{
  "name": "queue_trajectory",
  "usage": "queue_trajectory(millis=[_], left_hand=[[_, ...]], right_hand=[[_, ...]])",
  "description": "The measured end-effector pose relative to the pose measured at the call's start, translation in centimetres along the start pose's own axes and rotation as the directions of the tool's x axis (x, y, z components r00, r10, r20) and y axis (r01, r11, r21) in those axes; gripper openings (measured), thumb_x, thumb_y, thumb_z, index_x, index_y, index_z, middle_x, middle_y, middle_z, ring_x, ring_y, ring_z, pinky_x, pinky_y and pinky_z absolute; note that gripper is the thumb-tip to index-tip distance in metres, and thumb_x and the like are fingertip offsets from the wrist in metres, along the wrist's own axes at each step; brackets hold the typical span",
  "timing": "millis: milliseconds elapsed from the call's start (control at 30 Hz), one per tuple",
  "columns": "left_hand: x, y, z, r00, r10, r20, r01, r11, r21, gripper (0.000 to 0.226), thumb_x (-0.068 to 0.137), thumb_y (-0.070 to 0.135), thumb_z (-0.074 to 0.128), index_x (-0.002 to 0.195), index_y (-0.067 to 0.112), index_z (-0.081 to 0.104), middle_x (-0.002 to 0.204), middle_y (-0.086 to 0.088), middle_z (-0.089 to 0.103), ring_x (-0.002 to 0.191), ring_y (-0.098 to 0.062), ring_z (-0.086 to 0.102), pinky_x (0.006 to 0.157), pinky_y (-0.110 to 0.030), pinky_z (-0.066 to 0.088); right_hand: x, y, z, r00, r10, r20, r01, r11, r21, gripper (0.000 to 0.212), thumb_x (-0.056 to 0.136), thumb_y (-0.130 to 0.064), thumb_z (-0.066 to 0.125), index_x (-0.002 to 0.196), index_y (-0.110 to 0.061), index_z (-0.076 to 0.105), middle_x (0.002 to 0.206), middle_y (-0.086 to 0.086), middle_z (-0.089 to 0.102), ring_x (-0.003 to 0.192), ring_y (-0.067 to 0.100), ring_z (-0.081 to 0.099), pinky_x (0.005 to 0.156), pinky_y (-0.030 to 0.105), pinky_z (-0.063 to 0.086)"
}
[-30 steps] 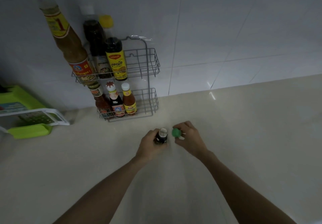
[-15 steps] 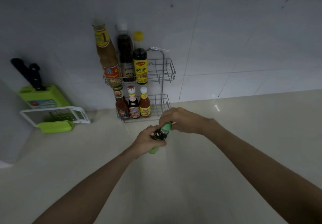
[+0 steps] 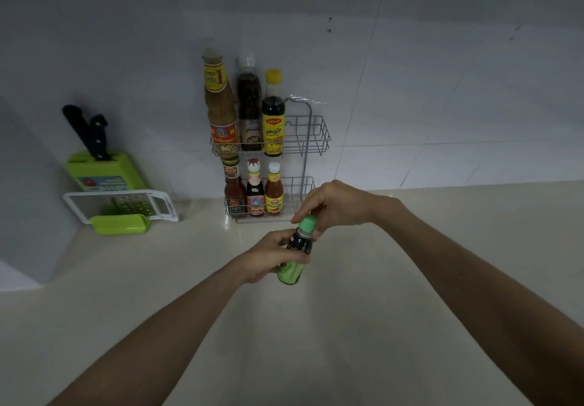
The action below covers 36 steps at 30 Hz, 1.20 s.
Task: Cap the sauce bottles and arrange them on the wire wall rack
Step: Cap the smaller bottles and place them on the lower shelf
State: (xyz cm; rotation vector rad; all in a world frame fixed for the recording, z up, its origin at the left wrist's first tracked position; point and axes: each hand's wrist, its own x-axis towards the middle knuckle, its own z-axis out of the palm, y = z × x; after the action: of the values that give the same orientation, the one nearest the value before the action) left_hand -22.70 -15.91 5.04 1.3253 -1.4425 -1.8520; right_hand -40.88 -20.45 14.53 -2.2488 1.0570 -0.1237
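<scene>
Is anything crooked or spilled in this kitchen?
No spill shows. The tall brown sauce bottle at the left end of the upper shelf of the wire rack tilts left, while the dark bottle and yellow-capped bottle beside it stand straighter. A scrap of clear plastic film clings to the rack's top.

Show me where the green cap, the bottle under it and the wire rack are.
green cap (image 3: 307, 224): head view, its side wall.
bottle (image 3: 301, 242): head view, its dark shoulder below the cap.
wire rack (image 3: 316, 135): head view, right end of its upper basket.
</scene>
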Motion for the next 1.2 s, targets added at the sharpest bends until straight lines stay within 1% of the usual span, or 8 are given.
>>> queue_trajectory(millis=[233,333,467,633,867,967,1067,1200], left_hand=[[-0.1,-0.3,0.4,0.986,0.087,-0.139,-0.077,0.994,0.078,0.047,0.068,0.016,0.083,0.113,0.027,0.070,0.114,0.000,0.069,0.107,-0.019,0.062,0.088,-0.034,0.053],[-0.2,0.3,0.0,0.990,0.068,-0.121,-0.060,0.996,0.071,0.048,0.070,0.013,0.081,0.115,0.027,0.069,0.113,-0.001,0.068,0.106,-0.020,0.061,0.086,-0.033,0.051],[-1.0,1.2,-0.9,0.996,-0.017,0.090,0.021,0.999,-0.042,0.045,0.078,0.002,0.071,0.116,0.025,0.067,0.104,-0.003,0.067,0.105,-0.025,0.063,0.093,-0.045,0.047],[-1.2,1.5,-1.4,0.960,-0.029,0.280,0.068,0.989,-0.130,0.050,0.076,0.004,0.067,0.121,0.025,0.063,0.100,0.000,0.068,0.107,-0.027,0.064,0.093,-0.046,0.048],[-0.9,1.0,-0.3,1.000,-0.024,0.008,0.024,0.999,-0.041,0.042,0.075,0.005,0.075,0.111,0.028,0.070,0.106,-0.003,0.069,0.108,-0.027,0.062,0.093,-0.045,0.047],[-0.8,1.2,-0.3,0.999,-0.007,-0.032,0.006,0.999,-0.050,0.041,0.073,0.009,0.077,0.107,0.032,0.071,0.109,-0.002,0.070,0.111,-0.027,0.061,0.094,-0.045,0.046],[-1.2,1.5,-0.7,0.999,0.009,-0.033,-0.010,1.000,-0.016,0.041,0.074,0.010,0.077,0.108,0.033,0.071,0.114,-0.002,0.067,0.110,-0.025,0.060,0.093,-0.044,0.046],[-1.3,1.6,-0.1,0.998,0.025,-0.054,-0.024,1.000,0.013,0.044,0.073,0.009,0.078,0.114,0.023,0.069,0.113,-0.001,0.066,0.100,-0.019,0.062,0.076,-0.030,0.051]], right_hand=[[-0.3,-0.4,0.3,0.991,0.130,-0.012,-0.131,0.989,-0.069,0.036,0.078,-0.043,0.076,0.105,-0.020,0.068,0.091,-0.005,0.069,0.080,0.008,0.064,0.072,0.019,0.048],[-0.1,-0.5,0.4,0.994,0.093,-0.051,-0.096,0.993,-0.064,0.025,0.078,-0.032,0.078,0.095,-0.015,0.069,0.077,0.000,0.072,0.072,0.015,0.068,0.070,0.027,0.051],[-0.3,-0.8,-0.6,0.999,-0.030,-0.021,0.030,0.999,0.022,0.032,0.076,-0.014,0.080,0.106,-0.017,0.070,0.099,-0.010,0.069,0.091,0.006,0.065,0.084,0.020,0.051],[-0.3,-1.1,-1.3,0.995,-0.092,0.023,0.084,0.964,0.252,0.031,0.075,0.007,0.074,0.103,-0.006,0.071,0.110,0.008,0.071,0.109,0.019,0.064,0.097,0.030,0.051],[0.0,-2.1,-0.1,0.990,0.122,-0.071,-0.119,0.992,0.049,0.035,0.077,-0.039,0.078,0.090,-0.008,0.068,0.072,0.000,0.070,0.056,0.007,0.068,0.059,0.025,0.056],[-0.2,-2.4,0.5,0.989,0.117,-0.087,-0.121,0.992,-0.045,0.049,0.083,-0.059,0.061,0.108,-0.017,0.060,0.089,0.001,0.070,0.069,0.014,0.067,0.068,0.028,0.054],[-0.5,-2.5,-0.2,0.998,0.033,-0.052,-0.036,0.997,-0.066,0.039,0.087,-0.046,0.064,0.120,-0.026,0.058,0.105,-0.004,0.064,0.085,0.008,0.060,0.079,0.027,0.048],[0.0,-2.8,0.7,0.987,0.035,-0.160,-0.052,0.993,-0.105,0.028,0.083,-0.037,0.073,0.085,-0.011,0.063,0.065,-0.004,0.062,0.050,0.010,0.063,0.047,0.017,0.048]])
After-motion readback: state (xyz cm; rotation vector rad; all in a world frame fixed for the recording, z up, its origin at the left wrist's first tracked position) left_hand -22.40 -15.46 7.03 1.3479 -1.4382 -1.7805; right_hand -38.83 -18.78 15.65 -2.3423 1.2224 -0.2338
